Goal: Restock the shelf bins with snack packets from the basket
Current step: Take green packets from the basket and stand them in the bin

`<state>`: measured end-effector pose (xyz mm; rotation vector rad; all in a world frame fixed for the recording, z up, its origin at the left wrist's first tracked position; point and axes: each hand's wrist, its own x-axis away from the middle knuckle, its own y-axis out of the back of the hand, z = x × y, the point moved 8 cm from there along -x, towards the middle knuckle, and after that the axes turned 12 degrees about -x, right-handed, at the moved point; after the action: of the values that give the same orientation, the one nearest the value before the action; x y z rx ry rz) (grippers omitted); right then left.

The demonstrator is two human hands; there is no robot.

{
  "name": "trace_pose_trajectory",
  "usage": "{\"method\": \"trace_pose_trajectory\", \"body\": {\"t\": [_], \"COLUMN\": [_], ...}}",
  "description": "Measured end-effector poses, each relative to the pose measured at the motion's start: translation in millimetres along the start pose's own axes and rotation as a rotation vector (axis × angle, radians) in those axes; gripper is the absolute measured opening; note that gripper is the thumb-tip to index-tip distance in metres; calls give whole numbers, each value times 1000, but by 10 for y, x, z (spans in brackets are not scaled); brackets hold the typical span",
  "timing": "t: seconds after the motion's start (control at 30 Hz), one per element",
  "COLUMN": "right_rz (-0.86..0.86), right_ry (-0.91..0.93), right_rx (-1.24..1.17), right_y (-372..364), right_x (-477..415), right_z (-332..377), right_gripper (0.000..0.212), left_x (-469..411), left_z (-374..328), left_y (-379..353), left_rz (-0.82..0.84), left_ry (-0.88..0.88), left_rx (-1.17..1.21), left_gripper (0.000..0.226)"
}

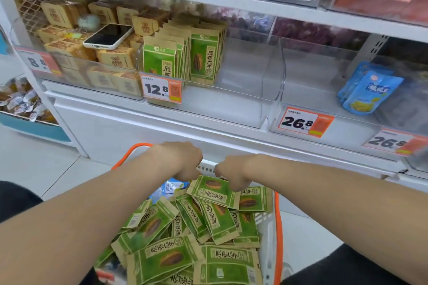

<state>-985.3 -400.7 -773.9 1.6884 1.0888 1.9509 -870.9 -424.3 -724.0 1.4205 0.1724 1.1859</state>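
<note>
Packets [162,259], green and kraft: heaped loose in the basket [279,227], from its near edge to its far rim.

Top packet [214,190]: lies flat on the heap at the far rim, with its long axis across the basket and its print upside down to the wearer.

Right hand [234,173]: grip clenched, pinching the top packet at its far right corner.

Left hand [183,161]: fingers curled under beside the packet's far left corner. Whether this grip has the packet or the rim is hidden.

Shelf bin [231,104], clear, tagged 12.8: sits above and beyond both hands. Stocked packets [205,58] stand upright in a row against its left wall.

Judgement: the row's right end lies up and slightly right of the grip, so the right hand is nearer. The top packet would likely need standing on end, print righted and face outward.
</note>
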Motion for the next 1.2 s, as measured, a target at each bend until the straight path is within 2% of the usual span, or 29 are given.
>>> {"method": "trace_pose_trajectory", "body": {"t": [0.13, 0.27, 0.37, 0.5, 0.57, 0.6, 0.67, 0.8, 0.83, 0.87, 0.97, 1.0, 1.1, 1.13, 1.2], "right_rz": [95, 165, 128, 114, 46, -1, -71, -129, -139, -147, -243, -309, -506, -570, -673], "right_ry": [5, 26, 78, 53, 39, 29, -27, -175, -172, -158, -65, -45, 22, 43, 73], "right_rx": [-36, 4, 8, -116, -103, -77, -38, -342, -379, -395, -458, -488, -518, -513, -541], "right_y": [-336, -498, -473, -541, -530, -516, -512, -597, -585, -548, -311, -183, 257, 404, 634], "right_x": [-128, -213, -286, -377, -396, -400, -415, -374, -355, -344, -300, -257, -71, -3, 126], "right_z": [25, 117, 220, 291, 310, 309, 284, 221, 228, 241, 293, 284, 252, 236, 187], "right_gripper": [63, 59, 56, 47, 33, 33, 48, 103, 108, 102, 51, 44, 49, 50, 54], "left_x": [-128, -234, -287, -325, -334, -338, -326, -293, -275, -261, -188, -168, -117, -102, -79], "left_z": [-57, -61, -69, -69, -63, -61, -58, -43, -39, -28, 29, 54, 148, 183, 251], "left_y": [-104, -118, -120, -160, -180, -184, -176, -195, -190, -186, -144, -138, -122, -105, -19], "left_rz": [45, 40, 34, 44, 49, 47, 45, 52, 50, 50, 55, 53, 47, 44, -9], "left_ry": [-50, -61, -69, -71, -72, -73, -74, -78, -79, -77, -58, -52, -50, -48, -39], "left_rx": [-17, -13, 1, 0, 4, 7, 9, 6, 1, -4, -9, -4, 63, 102, 148], "left_gripper": [39, 37, 36, 35, 34, 34, 32, 30, 29, 29, 39, 45, 69, 68, 44]}}
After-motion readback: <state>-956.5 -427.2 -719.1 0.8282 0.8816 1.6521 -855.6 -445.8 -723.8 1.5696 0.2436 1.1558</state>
